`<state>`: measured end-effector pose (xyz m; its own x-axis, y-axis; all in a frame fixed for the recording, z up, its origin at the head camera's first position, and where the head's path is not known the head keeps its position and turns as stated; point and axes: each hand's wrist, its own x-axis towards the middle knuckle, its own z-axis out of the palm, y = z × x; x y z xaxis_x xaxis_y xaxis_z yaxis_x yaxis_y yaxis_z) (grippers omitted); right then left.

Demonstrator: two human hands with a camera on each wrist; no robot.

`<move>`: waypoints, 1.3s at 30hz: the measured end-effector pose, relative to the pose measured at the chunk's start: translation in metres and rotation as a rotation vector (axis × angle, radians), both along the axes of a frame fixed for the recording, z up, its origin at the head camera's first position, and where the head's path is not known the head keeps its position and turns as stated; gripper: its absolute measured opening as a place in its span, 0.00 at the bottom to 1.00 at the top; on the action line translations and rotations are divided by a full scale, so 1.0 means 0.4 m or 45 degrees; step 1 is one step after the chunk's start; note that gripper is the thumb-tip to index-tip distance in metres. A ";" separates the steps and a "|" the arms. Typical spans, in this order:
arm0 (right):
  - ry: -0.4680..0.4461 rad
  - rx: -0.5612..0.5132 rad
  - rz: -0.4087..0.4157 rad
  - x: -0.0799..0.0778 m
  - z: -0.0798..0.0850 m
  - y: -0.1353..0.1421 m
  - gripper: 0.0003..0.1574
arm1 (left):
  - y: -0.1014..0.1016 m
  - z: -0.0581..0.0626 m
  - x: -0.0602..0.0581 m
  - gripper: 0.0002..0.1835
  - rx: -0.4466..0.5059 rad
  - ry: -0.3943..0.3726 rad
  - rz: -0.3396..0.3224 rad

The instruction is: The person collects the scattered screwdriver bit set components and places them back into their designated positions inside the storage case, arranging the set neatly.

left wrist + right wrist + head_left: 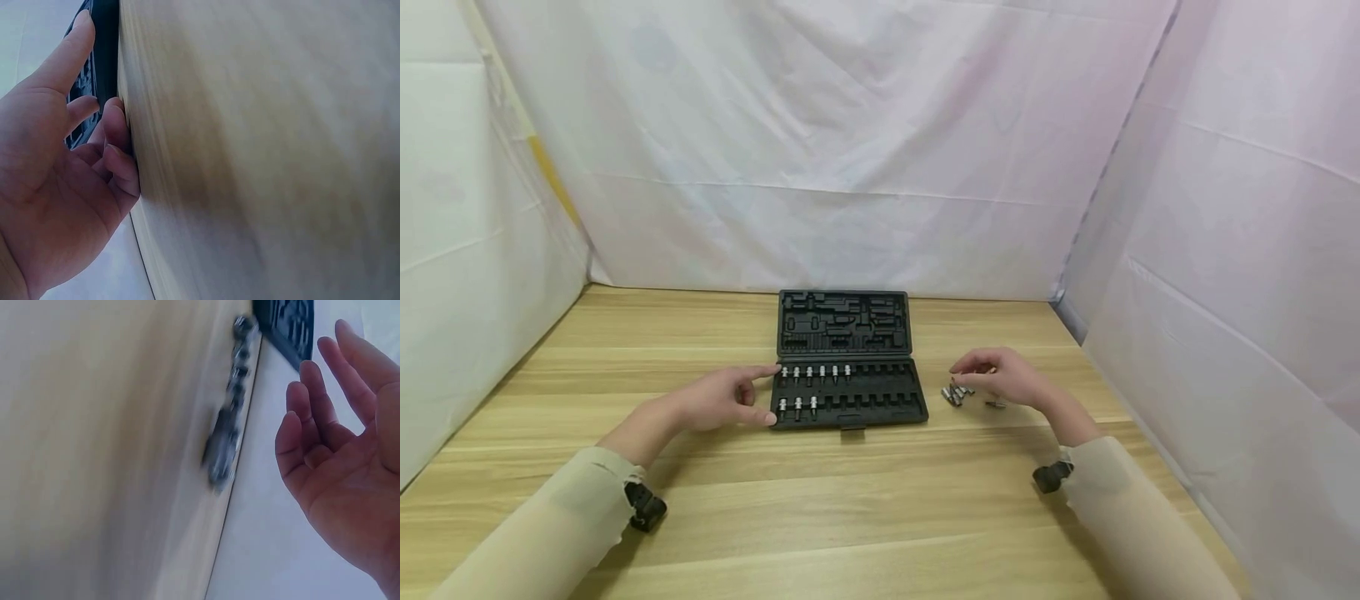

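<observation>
In the head view, loose socket bits (pixel 957 394) are seen on the tabletop (pixel 850 517) at eight o'clock from the right grip (pixel 1009 379), the nearer; nothing is held in its relaxed fingers. A separate bit (pixel 996 405) is aligned nine-to-three. The case (pixel 891 415), at nine o'clock, is touched by the left grip's (pixel 722 400) extended index finger and thumb.

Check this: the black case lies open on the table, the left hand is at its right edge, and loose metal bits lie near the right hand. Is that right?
No: the left hand is at the left edge of the black case, not the right, as the head view shows. The case does lie open on the table, and loose metal bits lie near the right hand.
</observation>
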<state>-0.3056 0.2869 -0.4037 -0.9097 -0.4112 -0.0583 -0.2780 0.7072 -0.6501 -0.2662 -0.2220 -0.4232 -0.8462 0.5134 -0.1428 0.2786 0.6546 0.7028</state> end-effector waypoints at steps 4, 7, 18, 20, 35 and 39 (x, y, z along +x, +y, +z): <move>-0.047 0.007 -0.036 0.016 -0.006 0.060 0.16 | 0.000 -0.001 0.000 0.53 -0.002 0.000 -0.002; -0.063 0.051 -0.042 0.024 -0.011 0.101 0.15 | 0.000 0.000 0.000 0.53 -0.001 -0.001 -0.003; -0.061 0.199 0.004 0.034 -0.034 0.172 0.13 | 0.001 0.004 0.002 0.53 0.000 -0.009 0.002; -0.066 0.196 0.000 0.032 -0.036 0.173 0.13 | 0.001 0.003 0.002 0.53 -0.004 -0.005 0.001; -0.086 0.216 0.046 0.022 -0.039 0.163 0.04 | 0.001 0.001 0.000 0.53 -0.016 -0.007 0.010; -0.082 0.232 0.029 0.026 -0.030 0.152 0.04 | 0.001 0.000 0.000 0.53 -0.014 -0.007 0.007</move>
<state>-0.2953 0.3478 -0.4159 -0.8922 -0.4091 -0.1912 -0.2575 0.8087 -0.5289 -0.2662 -0.2218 -0.4231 -0.8483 0.5070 -0.1530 0.2709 0.6637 0.6972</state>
